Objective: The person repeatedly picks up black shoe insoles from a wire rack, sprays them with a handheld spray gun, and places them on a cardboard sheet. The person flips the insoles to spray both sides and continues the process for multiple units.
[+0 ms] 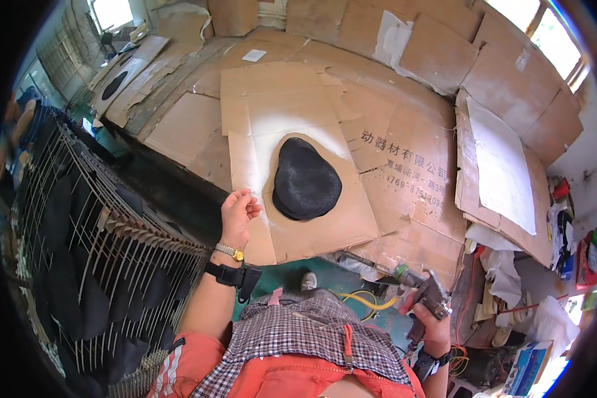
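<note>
A black, rounded, pad-like piece (306, 180) lies on a cardboard sheet (345, 229), with whitish overspray around its top and left side. At the sheet's left edge is my left hand (237, 213), its fingers curled together. Whatever may be pinched in them is too small to make out. Down at the lower right, off the bench's front edge, my right hand (434, 325) is closed around a metal spray gun (434, 296). The gun has a greenish fitting at one end, and a yellow hose (371, 304) runs close by it.
On my left stands a wire rack (106, 265) holding several black pieces. Cardboard (411, 159) covers the bench and the wall behind. A white sheet on a cardboard panel (501, 159) leans at the right, above cluttered bags and boxes (557, 325).
</note>
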A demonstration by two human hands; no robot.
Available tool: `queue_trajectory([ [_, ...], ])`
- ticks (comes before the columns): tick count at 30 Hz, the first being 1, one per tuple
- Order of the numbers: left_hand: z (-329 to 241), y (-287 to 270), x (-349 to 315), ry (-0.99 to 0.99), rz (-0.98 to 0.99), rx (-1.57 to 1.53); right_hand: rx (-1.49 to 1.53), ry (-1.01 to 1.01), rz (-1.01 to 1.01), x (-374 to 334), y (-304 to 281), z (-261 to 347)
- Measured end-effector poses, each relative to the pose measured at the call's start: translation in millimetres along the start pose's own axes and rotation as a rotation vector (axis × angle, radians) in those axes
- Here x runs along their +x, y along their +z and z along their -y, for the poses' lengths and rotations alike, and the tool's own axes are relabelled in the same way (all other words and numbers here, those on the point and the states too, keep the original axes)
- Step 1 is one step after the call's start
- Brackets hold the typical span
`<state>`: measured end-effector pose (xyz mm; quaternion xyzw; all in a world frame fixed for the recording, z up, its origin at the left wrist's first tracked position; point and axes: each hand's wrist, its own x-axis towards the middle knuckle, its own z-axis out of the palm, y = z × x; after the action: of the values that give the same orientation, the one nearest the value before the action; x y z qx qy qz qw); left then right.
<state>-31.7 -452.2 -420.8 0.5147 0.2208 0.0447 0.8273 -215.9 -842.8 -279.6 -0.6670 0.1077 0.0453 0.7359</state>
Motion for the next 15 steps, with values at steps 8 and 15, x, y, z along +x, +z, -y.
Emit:
queue_trajectory([
  [8,42,-4,40,-0.112,-0.124,0.161,-0.044,0.040,-0.037,-9,-36,0],
  [15,85,1,73,-0.120,-0.276,0.376,0.067,-0.031,-0.117,14,-6,5],
])
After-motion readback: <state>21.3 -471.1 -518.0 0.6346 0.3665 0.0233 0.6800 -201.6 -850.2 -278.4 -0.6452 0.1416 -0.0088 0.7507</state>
